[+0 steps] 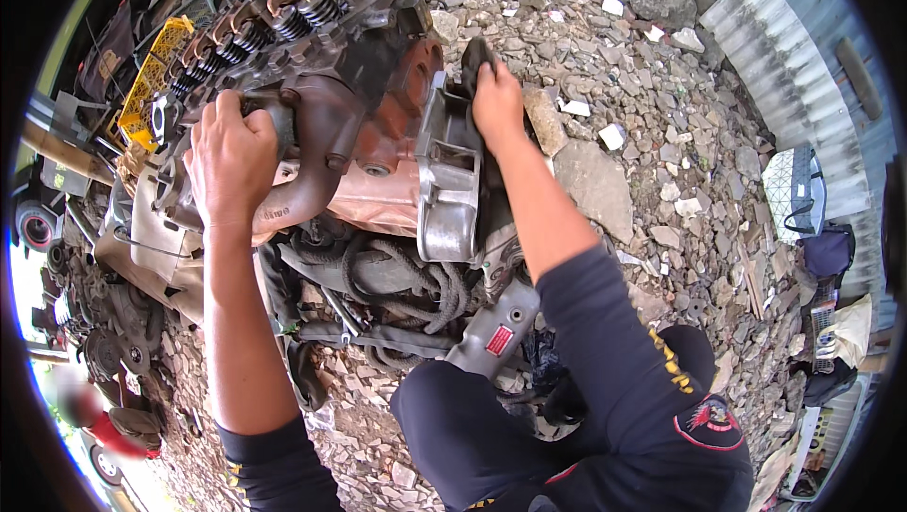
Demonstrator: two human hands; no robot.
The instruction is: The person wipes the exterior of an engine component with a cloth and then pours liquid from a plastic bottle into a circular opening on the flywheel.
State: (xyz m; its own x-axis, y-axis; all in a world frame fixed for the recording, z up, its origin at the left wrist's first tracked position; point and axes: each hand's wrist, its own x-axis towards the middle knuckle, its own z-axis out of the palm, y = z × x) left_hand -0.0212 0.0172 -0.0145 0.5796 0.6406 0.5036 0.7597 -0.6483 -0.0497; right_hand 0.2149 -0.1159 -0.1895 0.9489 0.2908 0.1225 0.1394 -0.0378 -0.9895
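A large engine [378,193] lies in front of me, its rusty block and exposed valve springs [250,37] facing up and to the left. A brown curved manifold pipe [316,153] runs along its near side. My left hand [230,158] is closed at the left end of this pipe, against the engine; the part under its fingers is mostly hidden. A silvery cast housing [446,191] is fixed to the engine's right end. Just beyond it, my right hand [498,106] is wrapped round the upper edge of a dark part [478,54], whose kind I cannot make out.
Thick dark rope [444,295], a wrench [340,309] and a grey metal cover [501,328] lie below the engine. A yellow crate [156,77] stands at left, more machine parts [109,351] below it. Broken stone [680,181] covers the ground. Corrugated sheets [794,68] line the right.
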